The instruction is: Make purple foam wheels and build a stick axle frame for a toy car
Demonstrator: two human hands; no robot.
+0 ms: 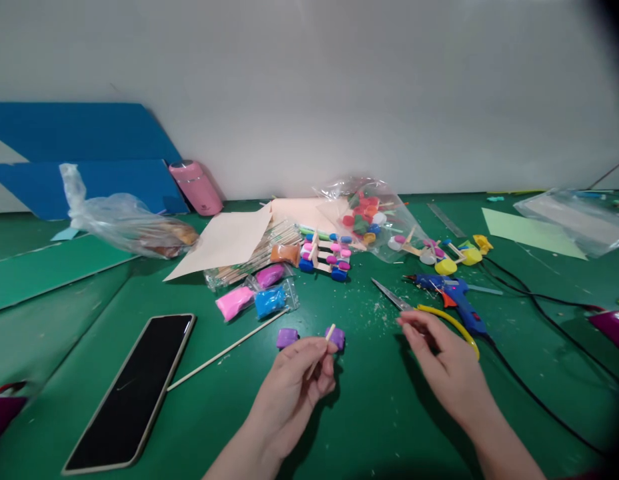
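My left hand pinches a short pale wooden stick between thumb and fingertips, its upper end poking out. Close behind it lie two purple blocks, the left purple block and the right purple block, partly covered by the hand. My right hand has its fingers curled at the scissors, which have yellow handles; the hand hides part of them, and the blades point away to the left. A longer wooden stick lies left of my left hand, beside a phone.
Packets of pink clay and blue clay lie ahead, near a small wheeled stick model. A blue glue gun and its black cable lie right. Behind are a bag of colourful caps and a pink bottle.
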